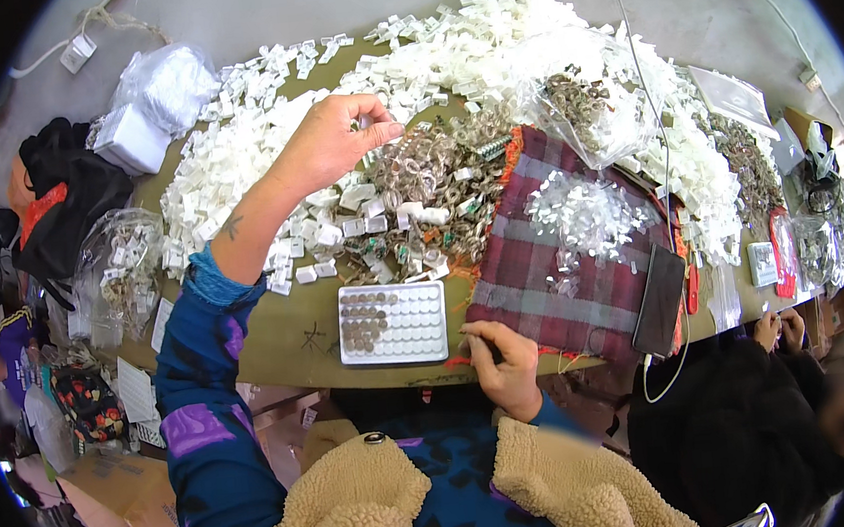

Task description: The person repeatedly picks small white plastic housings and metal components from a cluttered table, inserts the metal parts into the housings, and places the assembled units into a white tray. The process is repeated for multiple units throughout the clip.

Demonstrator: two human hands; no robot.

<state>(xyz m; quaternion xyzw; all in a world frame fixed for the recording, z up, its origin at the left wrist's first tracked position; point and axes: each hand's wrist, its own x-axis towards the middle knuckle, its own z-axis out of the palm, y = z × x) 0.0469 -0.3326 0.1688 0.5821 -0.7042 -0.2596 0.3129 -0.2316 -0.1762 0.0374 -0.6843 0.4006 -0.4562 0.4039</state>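
Head view: white tray (417, 322) sits lower centre, partly filled with discs (363, 312)
Left hand (336, 140): upper centre, fingers drawn together, cannot tell whether gripping
Right hand (507, 364): beside tray, fingers curled, grip unclear
Tray: probably light, stiff; grasp opposite rims

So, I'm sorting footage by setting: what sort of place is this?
Probably a small-parts workshop, judging by the large heap of small white pieces, the partly filled white rectangular tray with rows of round wells, and the maroon-and-grey plaid cloth strewn with whitish bits.
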